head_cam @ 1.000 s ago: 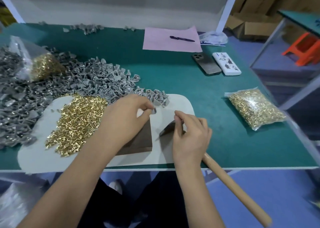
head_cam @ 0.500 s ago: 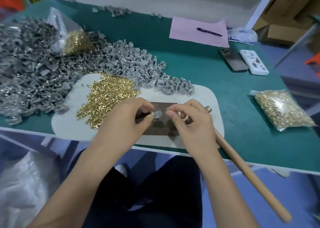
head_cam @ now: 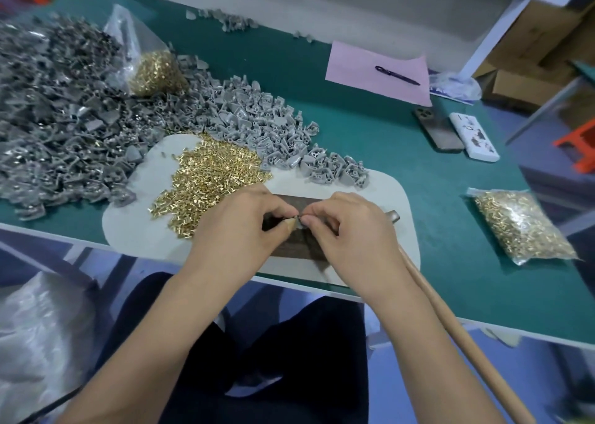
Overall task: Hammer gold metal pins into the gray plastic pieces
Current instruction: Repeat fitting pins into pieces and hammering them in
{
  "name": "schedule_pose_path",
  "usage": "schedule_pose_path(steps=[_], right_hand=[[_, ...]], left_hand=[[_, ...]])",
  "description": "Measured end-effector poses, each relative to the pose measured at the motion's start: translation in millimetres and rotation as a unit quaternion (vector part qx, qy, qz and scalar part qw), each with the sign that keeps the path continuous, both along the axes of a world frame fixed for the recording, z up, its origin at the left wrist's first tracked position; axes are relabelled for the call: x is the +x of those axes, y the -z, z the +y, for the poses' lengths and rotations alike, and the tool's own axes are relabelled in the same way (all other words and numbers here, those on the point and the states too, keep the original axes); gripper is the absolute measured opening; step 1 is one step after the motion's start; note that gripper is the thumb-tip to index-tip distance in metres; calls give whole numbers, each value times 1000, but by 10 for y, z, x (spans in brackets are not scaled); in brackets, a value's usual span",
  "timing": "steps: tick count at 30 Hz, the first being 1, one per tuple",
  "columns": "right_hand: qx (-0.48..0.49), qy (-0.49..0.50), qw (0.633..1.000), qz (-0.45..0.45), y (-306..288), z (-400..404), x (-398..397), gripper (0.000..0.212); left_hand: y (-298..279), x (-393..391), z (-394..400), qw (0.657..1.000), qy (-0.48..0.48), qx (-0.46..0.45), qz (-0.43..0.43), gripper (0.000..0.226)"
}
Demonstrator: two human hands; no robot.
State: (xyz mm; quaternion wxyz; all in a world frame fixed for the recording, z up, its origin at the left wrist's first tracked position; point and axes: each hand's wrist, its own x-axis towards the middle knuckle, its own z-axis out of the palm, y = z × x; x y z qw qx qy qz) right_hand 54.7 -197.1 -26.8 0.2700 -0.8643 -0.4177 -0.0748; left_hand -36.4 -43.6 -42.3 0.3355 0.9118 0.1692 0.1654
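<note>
Both hands have drawn closer together since half a second ago, their fingertips now meeting over the dark block (head_cam: pixel 291 246), and the camera has tipped a little lower. Between them sits one gray piece (head_cam: pixel 301 223): the left hand (head_cam: pixel 244 227) pinches it between thumb and forefinger from the left, and the right hand (head_cam: pixel 349 230) pinches at it from the right with curled fingers. Whether a pin is already in the piece is too small to tell. Under the right palm lies the hammer (head_cam: pixel 463 336), its wooden handle running down toward the lower right and its metal head just showing beyond the knuckles.

The block rests on a pale mat (head_cam: pixel 394 198) at the near edge of the green table (head_cam: pixel 370 140). A loose heap of gold pins (head_cam: pixel 206 182) lies on the mat just left of the left hand. Behind it, a big spread of gray pieces (head_cam: pixel 80 134) covers the left of the table and trails onto the mat's far edge. A clear bag of pins (head_cam: pixel 154 72) leans on that spread, and a second bag (head_cam: pixel 521 227) lies well to the right. Farther back are a pink sheet (head_cam: pixel 360 66) with a pen (head_cam: pixel 397 75) on it, a phone (head_cam: pixel 438 130) and a white box (head_cam: pixel 473 137) beside it.
</note>
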Motion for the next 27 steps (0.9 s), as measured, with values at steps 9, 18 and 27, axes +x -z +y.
schedule_pose_path(steps=[9,18,27], right_hand=[[-82,-8,996,-36,-112,55,-29,13],[-29,9,999,14,-7,34,-49,11],[56,47,996,46,31,12,-167,12]], left_hand=[[-35,-5,4,1000,-13,23,8,8],[-22,-4,14,999,-9,32,-6,6],[-50,-13,-49,993,-26,116,-20,7]])
